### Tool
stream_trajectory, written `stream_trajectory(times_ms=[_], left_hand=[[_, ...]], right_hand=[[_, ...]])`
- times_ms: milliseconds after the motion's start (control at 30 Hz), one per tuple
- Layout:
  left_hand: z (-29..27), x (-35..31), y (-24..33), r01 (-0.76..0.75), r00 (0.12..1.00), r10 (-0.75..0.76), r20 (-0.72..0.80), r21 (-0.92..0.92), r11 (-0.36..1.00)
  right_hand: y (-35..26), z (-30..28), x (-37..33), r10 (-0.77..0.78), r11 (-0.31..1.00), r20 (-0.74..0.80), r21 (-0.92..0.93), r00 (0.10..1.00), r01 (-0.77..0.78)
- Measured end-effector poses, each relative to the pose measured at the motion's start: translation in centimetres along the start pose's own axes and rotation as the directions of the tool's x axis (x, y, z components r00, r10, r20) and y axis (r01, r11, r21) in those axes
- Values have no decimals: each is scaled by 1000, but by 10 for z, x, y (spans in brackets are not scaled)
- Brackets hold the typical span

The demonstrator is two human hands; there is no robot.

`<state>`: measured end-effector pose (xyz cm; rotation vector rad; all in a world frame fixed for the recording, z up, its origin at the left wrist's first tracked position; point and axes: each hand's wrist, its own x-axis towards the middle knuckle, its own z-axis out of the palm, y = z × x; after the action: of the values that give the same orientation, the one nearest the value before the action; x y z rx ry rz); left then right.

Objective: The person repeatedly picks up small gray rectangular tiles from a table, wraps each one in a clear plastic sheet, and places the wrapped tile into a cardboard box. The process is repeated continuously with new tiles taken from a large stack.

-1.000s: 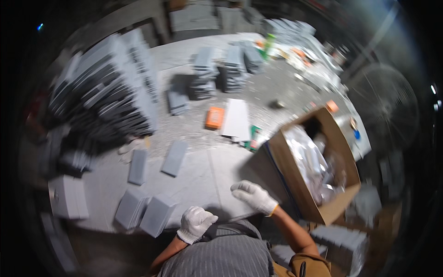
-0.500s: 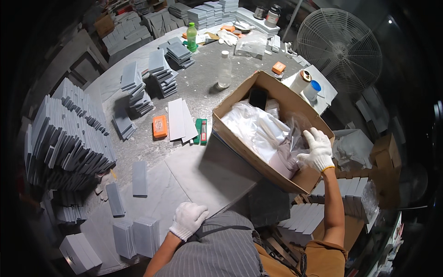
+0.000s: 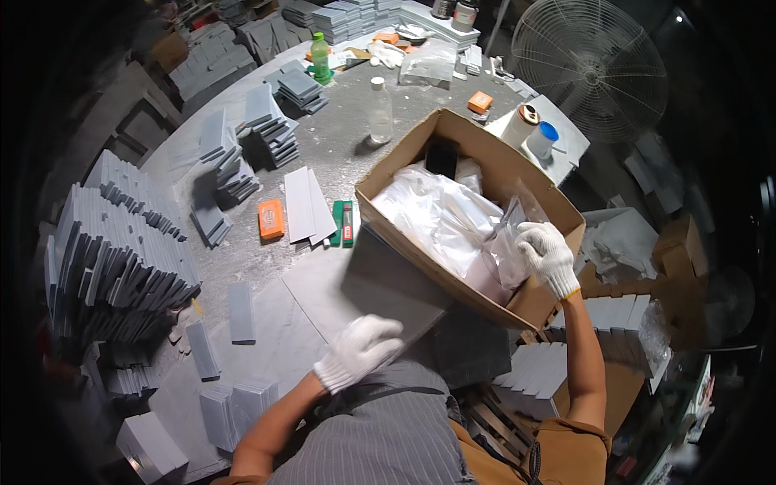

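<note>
My right hand, in a white knitted glove, reaches over the right side of an open cardboard box. Its curled fingers pinch a clear plastic bag there; the fingertips are partly hidden. White and clear plastic bags fill much of the box, and a dark object stands at its far end. My left hand, gloved the same way, is held over the near table edge in front of my striped apron. Its fingers are loosely extended with nothing in them.
Stacks of grey tiles line the table's left side. Near the box are an orange small box, pale strips, a green case and a clear bottle. A large fan stands at far right.
My left hand has lifted off the table edge and moved right, its fingers straightening. My right hand has moved slightly left and down into the box, its fingers closing on the clear plastic bag.
</note>
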<state>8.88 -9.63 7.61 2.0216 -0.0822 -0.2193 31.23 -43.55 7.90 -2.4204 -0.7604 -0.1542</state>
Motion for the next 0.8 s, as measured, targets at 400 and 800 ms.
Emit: stream_trajectory(times_ms=[400,800], left_hand=[[-8,137,83,162,986,-166,18,129,978],[33,233,64,217,881,-176,440,-45,975]], right_hand=[[-90,2,-1,-446,893,49,-48,894,448],[-86,2,-8,-475,872,193,-27,859,488]])
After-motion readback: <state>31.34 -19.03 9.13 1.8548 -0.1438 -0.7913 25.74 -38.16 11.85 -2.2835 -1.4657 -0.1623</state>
